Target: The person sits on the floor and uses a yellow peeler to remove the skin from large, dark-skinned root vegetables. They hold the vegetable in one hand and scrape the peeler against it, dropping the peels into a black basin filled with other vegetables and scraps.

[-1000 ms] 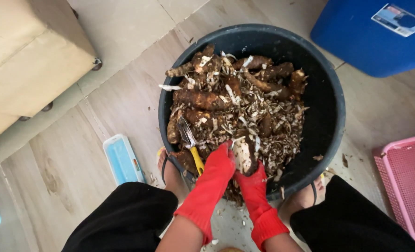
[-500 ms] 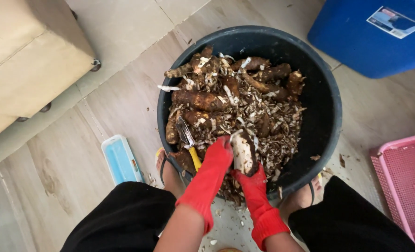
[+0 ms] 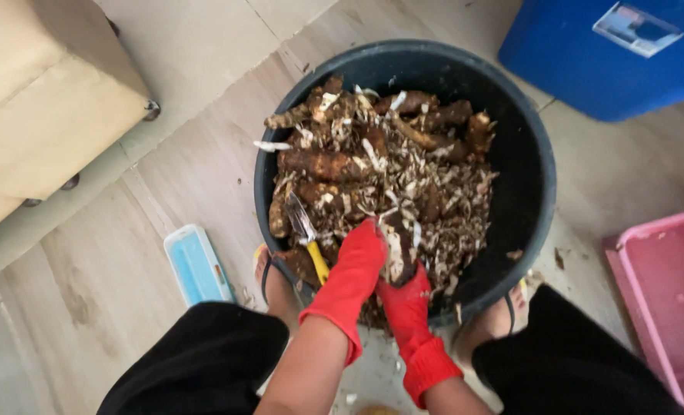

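Two red-gloved hands: left hand [image 3: 355, 265] and right hand [image 3: 405, 296], fingers of both wrapped round one half-peeled root [image 3: 398, 250] at the near rim of one black tub [image 3: 538, 184]; one yellow-handled peeler [image 3: 308, 234] lies in the peelings. Wooden floor; one blue bin [image 3: 611, 54], one pink basket [image 3: 665, 284], both cut off; root count under the peelings unclear.

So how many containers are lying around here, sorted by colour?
Black tub: 1
Blue bin: 1
Pink crate: 1
Light-blue box: 1
Total: 4
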